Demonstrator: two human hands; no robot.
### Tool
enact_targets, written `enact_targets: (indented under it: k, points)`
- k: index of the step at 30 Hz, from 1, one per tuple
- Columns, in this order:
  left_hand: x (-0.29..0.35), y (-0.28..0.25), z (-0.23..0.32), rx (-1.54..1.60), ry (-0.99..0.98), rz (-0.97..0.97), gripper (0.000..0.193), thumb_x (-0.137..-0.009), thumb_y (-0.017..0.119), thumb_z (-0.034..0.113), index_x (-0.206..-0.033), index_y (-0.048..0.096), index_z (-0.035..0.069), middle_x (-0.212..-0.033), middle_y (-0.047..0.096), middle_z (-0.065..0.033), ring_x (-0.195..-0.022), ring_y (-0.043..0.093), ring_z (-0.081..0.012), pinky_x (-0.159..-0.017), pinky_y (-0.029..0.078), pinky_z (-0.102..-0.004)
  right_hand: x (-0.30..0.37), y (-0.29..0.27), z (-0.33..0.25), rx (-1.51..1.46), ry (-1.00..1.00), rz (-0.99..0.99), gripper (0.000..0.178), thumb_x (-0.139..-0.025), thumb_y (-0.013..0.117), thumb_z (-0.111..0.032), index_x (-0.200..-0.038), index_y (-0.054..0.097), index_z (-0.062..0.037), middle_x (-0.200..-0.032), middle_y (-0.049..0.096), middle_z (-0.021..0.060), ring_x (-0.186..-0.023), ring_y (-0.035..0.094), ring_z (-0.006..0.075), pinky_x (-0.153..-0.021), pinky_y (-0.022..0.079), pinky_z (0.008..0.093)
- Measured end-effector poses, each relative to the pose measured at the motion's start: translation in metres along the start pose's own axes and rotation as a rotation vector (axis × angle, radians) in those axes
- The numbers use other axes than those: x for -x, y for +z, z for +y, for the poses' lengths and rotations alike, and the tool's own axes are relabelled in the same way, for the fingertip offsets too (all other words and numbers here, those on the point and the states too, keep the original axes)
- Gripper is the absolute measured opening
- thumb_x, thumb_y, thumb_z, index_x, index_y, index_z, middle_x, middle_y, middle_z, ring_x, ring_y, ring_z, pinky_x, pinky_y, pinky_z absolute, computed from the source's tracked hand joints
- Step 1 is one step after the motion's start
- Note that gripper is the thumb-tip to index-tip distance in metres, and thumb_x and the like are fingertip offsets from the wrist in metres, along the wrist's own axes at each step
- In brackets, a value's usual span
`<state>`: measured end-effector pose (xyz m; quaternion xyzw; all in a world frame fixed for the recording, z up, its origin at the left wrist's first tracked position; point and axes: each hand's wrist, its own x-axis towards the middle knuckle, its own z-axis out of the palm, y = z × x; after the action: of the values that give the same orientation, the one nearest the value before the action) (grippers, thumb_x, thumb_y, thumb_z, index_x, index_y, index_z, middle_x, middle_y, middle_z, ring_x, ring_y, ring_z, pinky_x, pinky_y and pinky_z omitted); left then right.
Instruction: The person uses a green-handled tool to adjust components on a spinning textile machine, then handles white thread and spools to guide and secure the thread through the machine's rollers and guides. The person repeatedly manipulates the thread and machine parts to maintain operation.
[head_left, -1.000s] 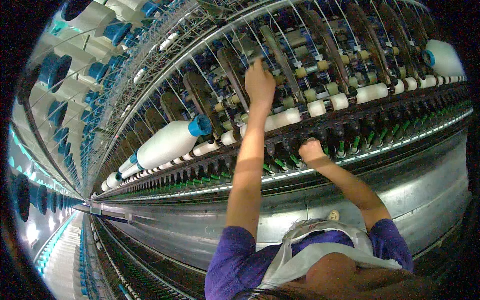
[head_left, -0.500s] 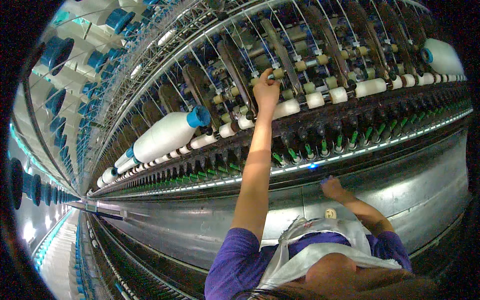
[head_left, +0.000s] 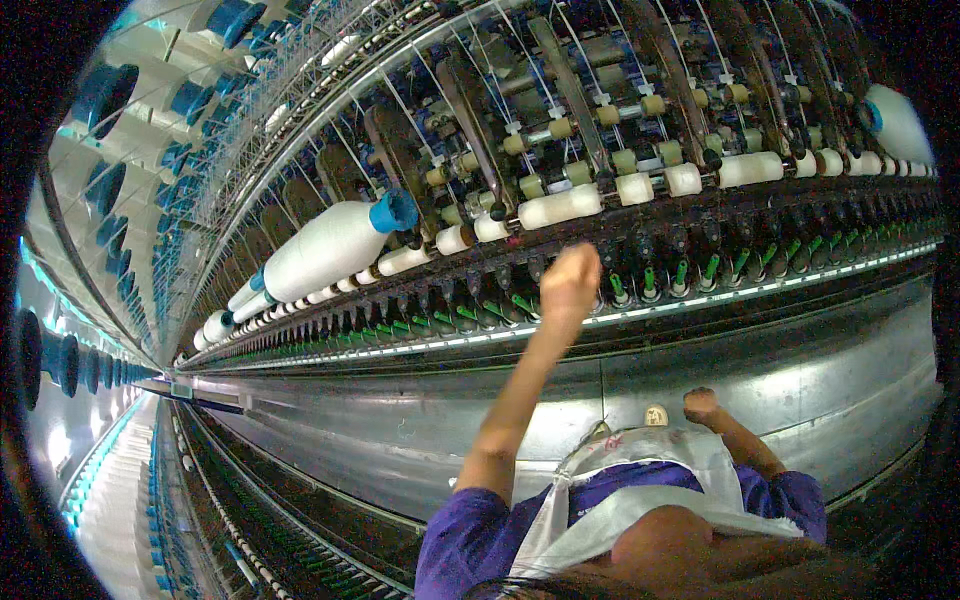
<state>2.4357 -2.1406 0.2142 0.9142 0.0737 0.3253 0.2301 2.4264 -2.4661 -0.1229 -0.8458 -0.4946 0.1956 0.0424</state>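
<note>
My left hand (head_left: pixel 570 285) is slightly blurred, its fingers bunched together in front of the row of green-topped spindles (head_left: pixel 650 282), just under the white rollers (head_left: pixel 560 207). Whether a thread or anything else lies between those fingers is too small to see. Lower down, my right hand (head_left: pixel 702 406) is curled closed before the grey metal panel (head_left: pixel 800 370); what it holds, if anything, is hidden. Above the rollers run tan and greenish small rollers (head_left: pixel 560 128) between dark arms of the spinning machine.
A large white yarn bobbin (head_left: pixel 330 250) with a blue end lies across the rollers at left, another bobbin (head_left: pixel 897 122) at far right. Blue-ended bobbins (head_left: pixel 105 100) hang overhead at left. A light metal rail (head_left: pixel 440 350) runs below the spindles. A second machine row (head_left: pixel 120 490) stands lower left.
My left hand has come down from the small upper rollers to the spindle row, slightly rightward. My right hand has moved down and right, away from the rail.
</note>
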Motion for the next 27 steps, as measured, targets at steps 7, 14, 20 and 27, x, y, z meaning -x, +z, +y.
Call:
enact_targets:
  k: [7, 14, 20, 27]
  points:
    - [-0.175, -0.020, -0.013, -0.135, -0.251, 0.002, 0.057, -0.078, 0.062, 0.011, -0.128, 0.035, 0.006, -0.081, 0.064, -0.0146, -0.076, 0.061, -0.0327, -0.064, 0.047, -0.0407, -0.011, -0.002, -0.001, -0.054, -0.024, -0.134, 0.017, -0.065, 0.056, -0.022, -0.069, 0.065, -0.0084, -0.074, 0.063, 0.0146, -0.070, 0.062, 0.0306, -0.060, 0.049, 0.0435]
    - [-0.188, -0.016, -0.033, 0.011, -0.357, -0.293, 0.085, -0.073, 0.068, 0.011, -0.141, 0.018, 0.008, -0.081, 0.065, -0.0098, -0.076, 0.062, -0.0236, -0.067, 0.048, -0.0383, 0.001, -0.009, 0.001, -0.053, -0.126, -0.192, 0.018, -0.066, 0.055, -0.022, -0.069, 0.065, -0.0071, -0.073, 0.064, 0.0157, -0.069, 0.062, 0.0317, -0.061, 0.049, 0.0430]
    - [-0.179, -0.022, -0.019, -0.033, -0.295, -0.331, 0.081, -0.075, 0.064, 0.008, -0.141, 0.016, 0.008, -0.082, 0.065, -0.0113, -0.079, 0.062, -0.0259, -0.067, 0.048, -0.0381, 0.016, 0.001, 0.011, -0.060, -0.093, -0.116, 0.014, -0.059, 0.059, -0.022, -0.058, 0.061, -0.0088, -0.063, 0.061, 0.0122, -0.061, 0.060, 0.0298, -0.051, 0.047, 0.0420]
    - [-0.176, -0.015, -0.027, 0.039, -0.256, -0.116, 0.071, -0.074, 0.061, 0.005, -0.135, 0.025, 0.003, -0.070, 0.061, -0.0141, -0.065, 0.062, -0.0224, -0.058, 0.049, -0.0366, 0.009, 0.026, 0.028, -0.044, -0.046, -0.182, 0.017, -0.062, 0.059, -0.024, -0.067, 0.064, -0.0091, -0.071, 0.063, 0.0119, -0.064, 0.061, 0.0298, -0.056, 0.049, 0.0415]
